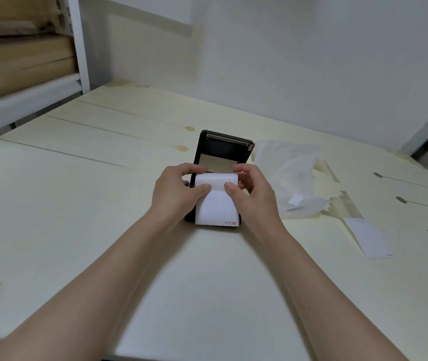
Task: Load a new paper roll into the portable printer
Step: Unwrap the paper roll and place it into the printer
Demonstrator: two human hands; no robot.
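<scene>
The printer (222, 162) is black and lies flat near the middle of the pale tabletop (77, 217), its lid swung open and standing up at the far end. The inside of the lid shows a pale rectangular panel, with a ridged strip along its top edge. The white roll (216, 179) sits in the open bay at the lid's base, and a white tail of paper (218, 208) runs from it toward the person, covering the printer's near half; small red print marks its near right corner. The left hand (179, 191) flanks the printer's left side, thumb pressed on the paper and fingers curled over the roll's left end: a grip on the roll. The right hand (250, 190) mirrors it on the right end. Right of the printer lie a crumpled clear wrapper (293, 178) and, nearer the person, a white slip (369, 237).
</scene>
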